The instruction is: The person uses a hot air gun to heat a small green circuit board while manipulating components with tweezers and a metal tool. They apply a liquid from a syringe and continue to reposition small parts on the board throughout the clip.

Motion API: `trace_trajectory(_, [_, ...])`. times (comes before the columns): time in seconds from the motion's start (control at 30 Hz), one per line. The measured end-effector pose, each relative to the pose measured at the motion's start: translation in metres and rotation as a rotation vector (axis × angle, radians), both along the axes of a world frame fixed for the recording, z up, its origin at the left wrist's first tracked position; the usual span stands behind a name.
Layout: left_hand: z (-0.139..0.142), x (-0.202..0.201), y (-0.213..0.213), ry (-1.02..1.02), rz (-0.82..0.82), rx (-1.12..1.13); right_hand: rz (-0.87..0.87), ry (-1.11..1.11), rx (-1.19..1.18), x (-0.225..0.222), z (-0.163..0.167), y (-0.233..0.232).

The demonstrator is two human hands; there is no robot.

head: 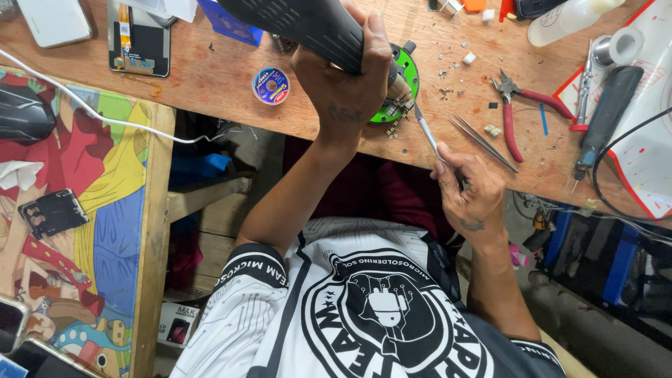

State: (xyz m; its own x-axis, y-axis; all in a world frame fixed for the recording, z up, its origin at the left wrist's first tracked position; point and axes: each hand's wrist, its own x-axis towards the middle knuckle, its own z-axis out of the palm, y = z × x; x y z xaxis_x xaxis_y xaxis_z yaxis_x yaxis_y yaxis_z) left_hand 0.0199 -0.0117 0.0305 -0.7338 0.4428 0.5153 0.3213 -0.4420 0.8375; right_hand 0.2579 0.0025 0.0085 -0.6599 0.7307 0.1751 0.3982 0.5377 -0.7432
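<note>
Left hand [350, 87] wraps the black hot-air tool [308, 24] over the green round board [406, 77]. Right hand [469, 192] pinches tweezers [428, 136]. Board looks light and fragile; grip by its rim.

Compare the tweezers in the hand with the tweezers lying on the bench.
The held tweezers are pinched in the right hand, tips pointing at the green round board; the loose tweezers lie flat on the wooden bench, untouched. The held pair looks closed, the loose pair slightly splayed. Both are slim, silvery and pointed.
</note>
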Motion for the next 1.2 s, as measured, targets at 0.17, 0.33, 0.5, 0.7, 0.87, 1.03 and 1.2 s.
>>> trace_trajectory(0.17, [-0.002,0.0005,0.0011,0.0,0.012,0.012,0.012,-0.022,0.008,-0.0007,-0.0005,0.0012])
trace_trajectory(0.33, [-0.0005,0.0013,0.0,-0.012,-0.007,0.006,0.046,-0.006,0.046,-0.0006,0.0001,0.0015])
trace_trajectory(0.5, [0.0021,0.0024,-0.0009,-0.044,-0.055,0.009,0.042,-0.029,0.027,-0.0005,0.0017,0.002])
trace_trajectory(0.7, [0.0016,0.0017,-0.0021,-0.051,-0.054,0.01,0.047,-0.011,0.023,-0.0011,0.0022,0.001])
trace_trajectory(0.87, [0.0013,0.0023,-0.0012,-0.019,-0.019,0.007,0.024,-0.014,-0.007,-0.0013,0.0022,0.0007])
trace_trajectory(1.03, [0.0006,0.0032,-0.0014,-0.082,-0.06,0.003,0.044,-0.021,0.002,-0.0006,0.0022,0.0013])
trace_trajectory(1.2, [-0.0034,0.0048,-0.0015,0.003,0.048,-0.028,0.052,-0.034,0.006,-0.0009,0.0022,0.0013])
